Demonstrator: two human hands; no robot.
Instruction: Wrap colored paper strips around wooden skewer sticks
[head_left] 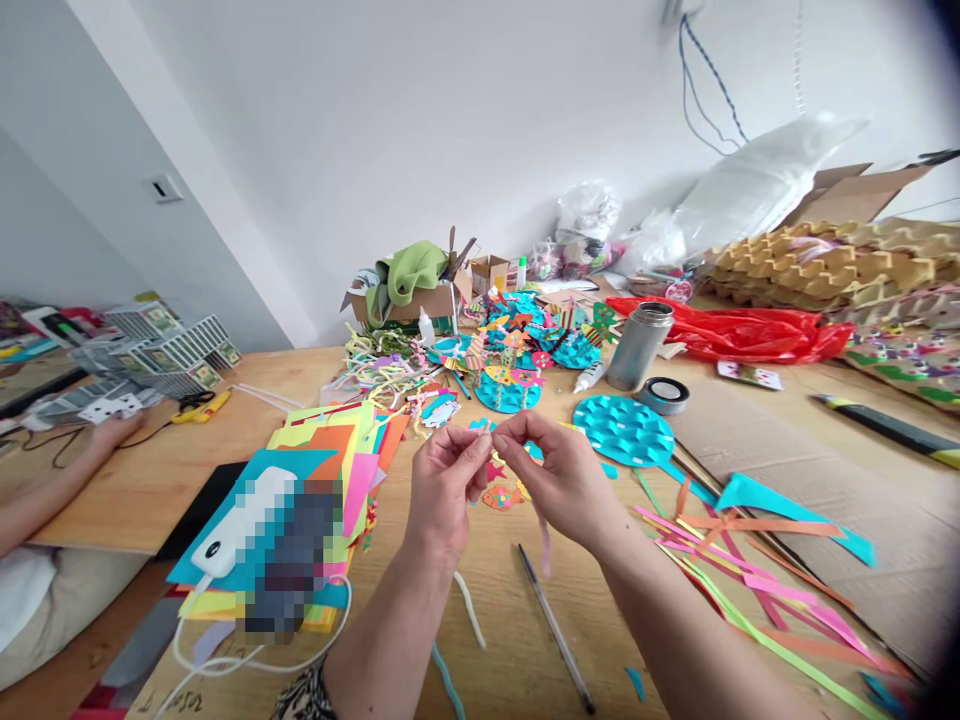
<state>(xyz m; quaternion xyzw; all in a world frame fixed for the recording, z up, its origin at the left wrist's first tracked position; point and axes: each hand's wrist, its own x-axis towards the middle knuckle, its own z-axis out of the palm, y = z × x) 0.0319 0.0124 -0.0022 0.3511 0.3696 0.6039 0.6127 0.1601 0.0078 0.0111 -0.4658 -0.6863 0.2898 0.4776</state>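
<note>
Left hand (446,490) sits beside right hand (561,470), near paper fish (500,497).

A plain white wall (420,120) rises behind the worktop (510,640), which has a pale, wood-grained surface and meets the wall along its far edge. At left, a white corner strip (187,160) slants down beside a grey-blue wall section (82,170) carrying a small white wall plate (163,189) with a dark slot. Cables (705,85) hang in a loop at upper right. Brown floor (94,625) shows at lower left. The light is soft and even.
</note>
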